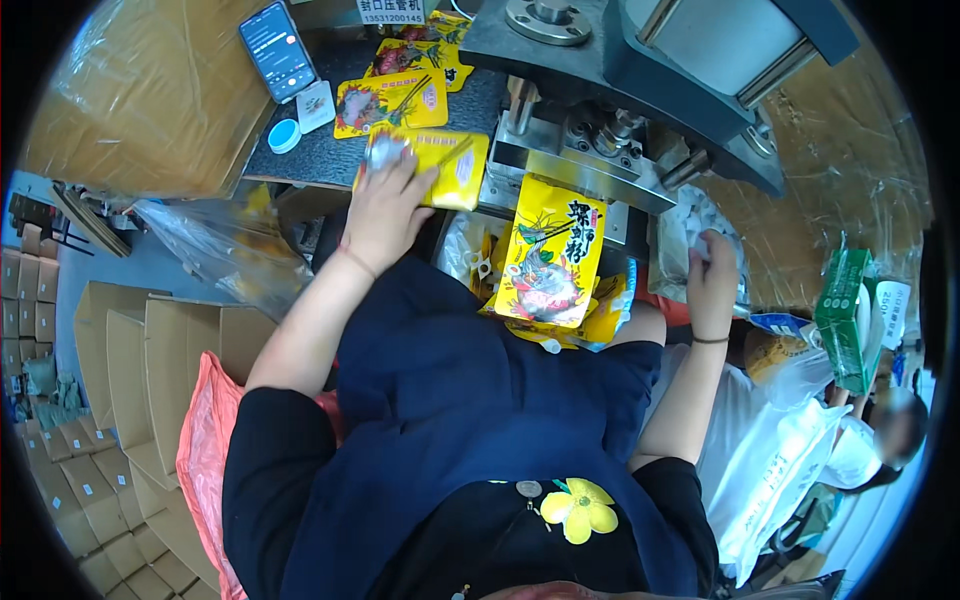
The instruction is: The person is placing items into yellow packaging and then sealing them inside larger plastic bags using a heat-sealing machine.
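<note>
My left hand (388, 208) is on a yellow printed pouch (455, 168) at the bench's front edge, its fingers over the top and its thumb by the near edge. Another yellow pouch (550, 255) hangs out toward me from under the metal jaw (585, 170) of a press machine. To the right, my right hand (712, 285) is by a clear bag of small white pieces (688, 212). Its fingers are curled together, and whatever they may hold is too small to make out. More yellow pouches (608, 312) are bunched below the hanging one, above my lap.
Several yellow pouches (392, 103) lie spread on the dark bench, beside a propped phone (275, 50) and a round blue-lidded tub (284, 136). The heavy press head (640, 60) overhangs the right side. Cardboard boxes (180, 370) stand left; another person (850, 455) sits at right.
</note>
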`<state>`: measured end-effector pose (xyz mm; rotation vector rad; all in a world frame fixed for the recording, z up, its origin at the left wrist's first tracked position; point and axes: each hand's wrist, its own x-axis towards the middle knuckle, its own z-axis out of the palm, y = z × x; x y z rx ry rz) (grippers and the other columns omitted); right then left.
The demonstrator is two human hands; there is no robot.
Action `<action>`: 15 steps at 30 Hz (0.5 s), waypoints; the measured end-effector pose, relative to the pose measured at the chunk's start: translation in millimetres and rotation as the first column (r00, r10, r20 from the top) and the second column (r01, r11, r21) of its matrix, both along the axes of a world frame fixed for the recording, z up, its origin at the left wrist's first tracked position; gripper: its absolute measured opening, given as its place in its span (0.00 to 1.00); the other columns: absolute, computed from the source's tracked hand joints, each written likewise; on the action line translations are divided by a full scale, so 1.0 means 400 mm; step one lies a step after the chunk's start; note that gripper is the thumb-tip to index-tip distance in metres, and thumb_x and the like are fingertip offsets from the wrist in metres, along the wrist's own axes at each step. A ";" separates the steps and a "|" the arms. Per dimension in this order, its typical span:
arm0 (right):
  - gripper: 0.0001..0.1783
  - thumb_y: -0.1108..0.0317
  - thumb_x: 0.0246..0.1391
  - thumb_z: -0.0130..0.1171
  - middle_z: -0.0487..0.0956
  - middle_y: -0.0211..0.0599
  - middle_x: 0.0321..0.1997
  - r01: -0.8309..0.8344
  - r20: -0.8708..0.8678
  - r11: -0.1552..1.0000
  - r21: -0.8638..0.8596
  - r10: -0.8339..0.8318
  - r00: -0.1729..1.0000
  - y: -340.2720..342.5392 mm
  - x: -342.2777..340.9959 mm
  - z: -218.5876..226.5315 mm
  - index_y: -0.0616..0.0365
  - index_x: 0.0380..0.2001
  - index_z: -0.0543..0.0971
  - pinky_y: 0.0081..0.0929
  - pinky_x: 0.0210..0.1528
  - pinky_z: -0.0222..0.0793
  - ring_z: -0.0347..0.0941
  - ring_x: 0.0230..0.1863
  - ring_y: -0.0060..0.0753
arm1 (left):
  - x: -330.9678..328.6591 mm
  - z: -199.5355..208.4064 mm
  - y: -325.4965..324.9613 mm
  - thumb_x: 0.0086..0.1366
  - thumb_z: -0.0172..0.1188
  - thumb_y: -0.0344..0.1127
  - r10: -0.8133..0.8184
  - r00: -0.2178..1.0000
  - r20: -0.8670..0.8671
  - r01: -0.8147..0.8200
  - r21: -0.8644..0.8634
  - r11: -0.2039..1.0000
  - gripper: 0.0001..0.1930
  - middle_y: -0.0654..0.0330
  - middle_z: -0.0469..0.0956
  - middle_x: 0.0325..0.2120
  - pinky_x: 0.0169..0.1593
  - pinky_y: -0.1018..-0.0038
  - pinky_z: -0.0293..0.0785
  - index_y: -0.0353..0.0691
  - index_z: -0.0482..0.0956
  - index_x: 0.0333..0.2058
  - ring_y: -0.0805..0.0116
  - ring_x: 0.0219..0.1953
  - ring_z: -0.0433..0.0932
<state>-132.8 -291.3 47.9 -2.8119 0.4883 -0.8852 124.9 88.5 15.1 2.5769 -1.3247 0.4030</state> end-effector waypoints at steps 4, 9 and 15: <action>0.11 0.77 0.56 0.65 0.82 0.39 0.39 -0.130 0.131 0.769 0.626 0.061 0.990 0.078 0.001 0.013 0.64 0.41 0.77 0.20 0.43 0.72 0.77 0.37 0.24 | -0.071 -0.016 0.014 0.67 0.57 0.28 -0.103 0.841 -0.532 -0.212 -0.498 0.841 0.11 0.51 0.82 0.34 0.45 0.68 0.77 0.33 0.80 0.47 0.55 0.38 0.82; 0.05 0.77 0.60 0.61 0.83 0.37 0.41 -0.440 0.252 0.625 0.645 0.369 0.895 0.251 0.090 0.097 0.67 0.37 0.82 0.22 0.46 0.71 0.77 0.41 0.25 | -0.167 0.023 -0.071 0.66 0.65 0.33 -0.367 0.483 -0.795 -0.107 -0.470 0.876 0.10 0.61 0.84 0.26 0.33 0.77 0.76 0.31 0.84 0.40 0.77 0.28 0.81; 0.07 0.71 0.64 0.59 0.80 0.34 0.37 -0.445 0.237 0.679 0.584 0.381 0.893 0.254 0.142 0.110 0.65 0.35 0.79 0.20 0.43 0.69 0.74 0.37 0.25 | -0.259 0.003 -0.145 0.71 0.61 0.39 -0.480 0.099 -0.872 -0.113 -0.489 0.865 0.15 0.60 0.85 0.35 0.44 0.77 0.78 0.31 0.82 0.45 0.77 0.37 0.81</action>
